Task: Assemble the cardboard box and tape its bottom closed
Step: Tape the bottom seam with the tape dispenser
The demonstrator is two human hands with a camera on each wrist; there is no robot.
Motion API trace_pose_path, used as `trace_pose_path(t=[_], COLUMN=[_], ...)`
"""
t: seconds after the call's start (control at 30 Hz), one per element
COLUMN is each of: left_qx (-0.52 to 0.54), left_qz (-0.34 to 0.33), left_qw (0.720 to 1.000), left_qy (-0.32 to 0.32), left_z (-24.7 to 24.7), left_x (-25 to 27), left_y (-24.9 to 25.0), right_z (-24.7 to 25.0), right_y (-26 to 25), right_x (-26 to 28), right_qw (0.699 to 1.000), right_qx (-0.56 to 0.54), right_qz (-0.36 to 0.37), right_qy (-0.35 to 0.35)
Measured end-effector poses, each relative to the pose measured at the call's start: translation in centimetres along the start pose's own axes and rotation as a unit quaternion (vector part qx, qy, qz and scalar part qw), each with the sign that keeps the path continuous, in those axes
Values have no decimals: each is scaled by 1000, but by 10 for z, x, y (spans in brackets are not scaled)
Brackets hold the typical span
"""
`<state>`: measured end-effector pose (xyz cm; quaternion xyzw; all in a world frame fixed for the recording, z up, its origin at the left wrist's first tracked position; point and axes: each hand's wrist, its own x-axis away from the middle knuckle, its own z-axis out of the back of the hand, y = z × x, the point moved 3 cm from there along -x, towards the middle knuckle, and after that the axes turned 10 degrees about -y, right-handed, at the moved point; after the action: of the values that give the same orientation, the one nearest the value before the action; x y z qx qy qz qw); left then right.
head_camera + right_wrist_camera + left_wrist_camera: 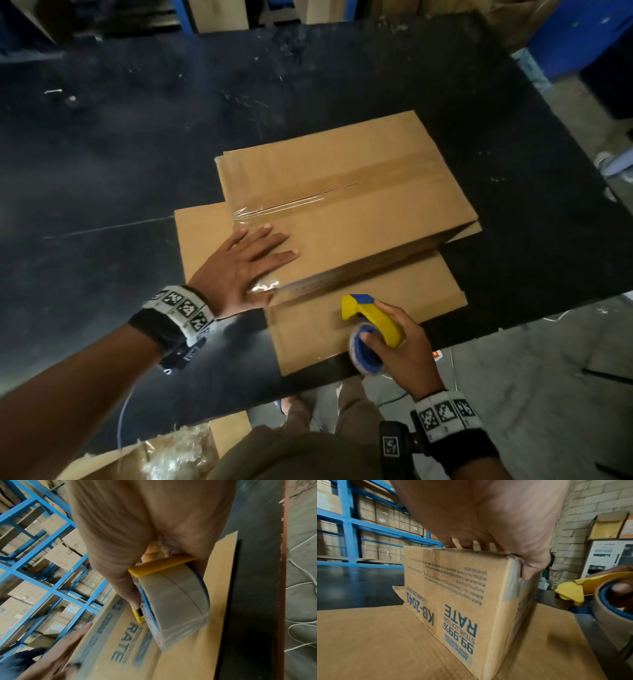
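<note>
A brown cardboard box [359, 205] stands bottom-up on the black table [137, 154], its lower flaps spread flat around it. Clear tape [284, 205] runs along the closed centre seam and down the near-left end. My left hand [246, 263] lies flat on the box's near-left corner, fingers spread, thumb [534, 568] over the edge. My right hand [400, 339] grips a yellow tape dispenser [370, 315] with a roll of clear tape [178, 605], held just above the near flap [359, 329]. Blue print covers the box's side [458, 615].
The table's near edge [479, 332] runs just behind my right hand. Blue shelving [349, 524] stacked with cartons stands beyond the table. Cardboard and crumpled plastic [178, 452] lie on the floor at the lower left. White cables [302, 615] trail on the floor.
</note>
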<state>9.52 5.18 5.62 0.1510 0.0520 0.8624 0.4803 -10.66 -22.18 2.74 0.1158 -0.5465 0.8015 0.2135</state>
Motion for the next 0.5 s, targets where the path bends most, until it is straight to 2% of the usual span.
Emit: trace_pose_path(t=[0.1,0.2,0.27,0.37,0.5], left_qx=[21,48,64,129,149], left_qz=[38,79,113,143,85], left_qw=[999,996,991,975,977], left_qy=[2,9,37,109,125], left_z=[5,11,15,20,21], left_x=[17,23,15,-18,-100], left_y=[-18,-22,-12,25,91], right_z=[22,51,72,106,153], right_y=[18,40,53,70,88], right_x=[-7,-16,-24,-42,-77], right_qw=[999,990,983,974,971], right_qx=[-27,-79,-104,-116,-71], right_qz=[-38,-81,-89,-93,-114], right_qy=[16,82,124,172,200])
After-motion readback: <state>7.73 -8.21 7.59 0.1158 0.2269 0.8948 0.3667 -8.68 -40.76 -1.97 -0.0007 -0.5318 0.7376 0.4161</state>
